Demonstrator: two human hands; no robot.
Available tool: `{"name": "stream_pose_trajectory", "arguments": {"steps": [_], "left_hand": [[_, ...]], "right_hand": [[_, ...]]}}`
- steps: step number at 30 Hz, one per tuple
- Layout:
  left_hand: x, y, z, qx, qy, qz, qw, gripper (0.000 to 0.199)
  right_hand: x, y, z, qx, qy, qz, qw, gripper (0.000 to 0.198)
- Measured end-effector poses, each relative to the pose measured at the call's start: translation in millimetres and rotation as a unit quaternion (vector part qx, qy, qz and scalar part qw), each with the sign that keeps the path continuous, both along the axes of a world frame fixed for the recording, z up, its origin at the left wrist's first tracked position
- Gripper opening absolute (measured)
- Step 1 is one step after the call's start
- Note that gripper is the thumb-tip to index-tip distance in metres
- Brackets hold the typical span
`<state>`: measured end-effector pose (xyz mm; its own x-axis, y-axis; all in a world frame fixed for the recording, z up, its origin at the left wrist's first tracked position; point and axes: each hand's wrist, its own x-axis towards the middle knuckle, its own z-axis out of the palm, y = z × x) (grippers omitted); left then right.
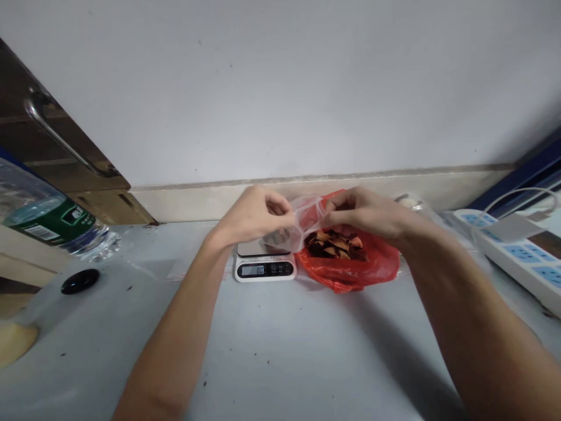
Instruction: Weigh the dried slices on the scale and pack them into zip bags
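Observation:
Between my two hands a small clear plastic bag [302,225] is stretched above a white digital scale [265,271] and the edge of a red plastic bag [346,280]. My left hand [254,216] pinches the clear bag's left side, over the scale's platform. On the other side my right hand [362,213] pinches its right edge, over the red bag. Dried brown and reddish pieces [336,244] fill the red bag's open mouth. Something greyish shows through the clear bag's lower left, too blurred to name. The scale's display appears to read 80 or 8.0.
A water bottle with a green label [52,216] stands at the left, near a black oval object [80,281]. At the right lies a white power strip [521,251] with a cable and adapter. Behind the table [280,362] rises a white wall [280,88].

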<state>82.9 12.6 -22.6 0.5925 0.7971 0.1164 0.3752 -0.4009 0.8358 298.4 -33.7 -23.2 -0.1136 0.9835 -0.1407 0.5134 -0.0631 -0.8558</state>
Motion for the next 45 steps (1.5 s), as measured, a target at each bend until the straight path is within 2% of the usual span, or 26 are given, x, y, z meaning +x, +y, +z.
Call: {"name": "stream_pose_trajectory", "arguments": {"steps": [3, 4, 6, 7, 10, 11, 12, 14, 15, 16, 17, 18, 20, 23, 27, 29, 32, 36, 39, 43, 45], "left_hand": [[-1, 1, 1.1, 0.055, -0.029, 0.061, 0.996, 0.011], [1, 0, 0.4, 0.072, -0.039, 0.073, 0.994, 0.012], [7, -4, -1.9, 0.11, -0.058, 0.073, 0.99, 0.012], [10, -7, -3.0, 0.13, -0.068, 0.06, 0.987, 0.013], [18, -13, -5.1, 0.185, -0.091, 0.006, 0.978, 0.014], [19, -12, -5.5, 0.204, -0.102, 0.008, 0.974, 0.015], [18, -10, -6.0, 0.222, -0.113, 0.031, 0.968, 0.015], [13, -2, -8.1, 0.233, -0.129, 0.116, 0.957, 0.016], [9, 3, -9.7, 0.218, -0.131, 0.162, 0.953, 0.022], [5, 8, -11.6, 0.173, -0.122, 0.188, 0.959, 0.03], [1, 12, -13.6, 0.101, -0.116, 0.197, 0.968, 0.039], [-2, 16, -15.4, 0.024, -0.113, 0.18, 0.977, 0.047], [-7, 19, -17.9, -0.08, -0.15, 0.125, 0.977, 0.057], [-4, 19, -18.1, -0.117, -0.211, 0.095, 0.966, 0.063], [9, 18, -18.7, -0.098, -0.266, 0.122, 0.951, 0.057], [15, 17, -20.3, -0.081, -0.283, 0.133, 0.946, 0.044], [25, 13, -21.0, -0.04, -0.286, 0.136, 0.948, 0.025], [36, 6, -16.8, 0.049, -0.3, 0.119, 0.945, 0.008], [41, 2, -13.3, 0.1, -0.335, 0.098, 0.932, 0.002], [44, -1, -10.6, 0.112, -0.373, 0.095, 0.916, 0.004], [42, 0, -10.0, 0.091, -0.377, 0.108, 0.915, 0.001]], "right_hand": [[-7, -1, 2, 0.119, -0.057, -0.131, 0.983, 0.016], [-11, -2, 3, 0.17, -0.071, -0.148, 0.972, 0.011], [-18, -4, 3, 0.228, -0.095, -0.121, 0.961, 0.01], [-21, -5, 3, 0.222, -0.111, -0.089, 0.965, 0.013], [-22, -7, 1, 0.12, -0.146, -0.007, 0.982, 0.013], [-19, -7, 1, 0.099, -0.144, 0.009, 0.985, 0.008], [-15, -7, 0, 0.094, -0.134, 0.022, 0.986, 0.012], [-3, -6, -2, 0.126, -0.109, 0.043, 0.985, 0.05], [4, -5, -2, 0.153, -0.098, 0.049, 0.982, 0.068], [11, -4, -3, 0.18, -0.089, 0.05, 0.978, 0.082], [18, -4, -3, 0.203, -0.085, 0.047, 0.974, 0.091], [24, -3, -4, 0.226, -0.082, 0.043, 0.97, 0.094], [35, -2, -2, 0.256, -0.078, 0.044, 0.963, 0.095], [53, -5, 4, 0.224, -0.079, 0.077, 0.968, 0.09], [81, -15, 16, 0.133, -0.144, 0.128, 0.972, 0.049], [95, -20, 20, 0.093, -0.191, 0.137, 0.967, 0.052], [105, -24, 21, 0.054, -0.239, 0.112, 0.963, 0.06], [99, -22, 20, 0.052, -0.297, 0.059, 0.952, 0.048], [86, -20, 19, 0.065, -0.287, 0.018, 0.955, 0.042], [69, -14, 16, 0.089, -0.262, 0.041, 0.96, 0.061], [63, -9, 13, 0.107, -0.248, 0.061, 0.961, 0.058]]}}
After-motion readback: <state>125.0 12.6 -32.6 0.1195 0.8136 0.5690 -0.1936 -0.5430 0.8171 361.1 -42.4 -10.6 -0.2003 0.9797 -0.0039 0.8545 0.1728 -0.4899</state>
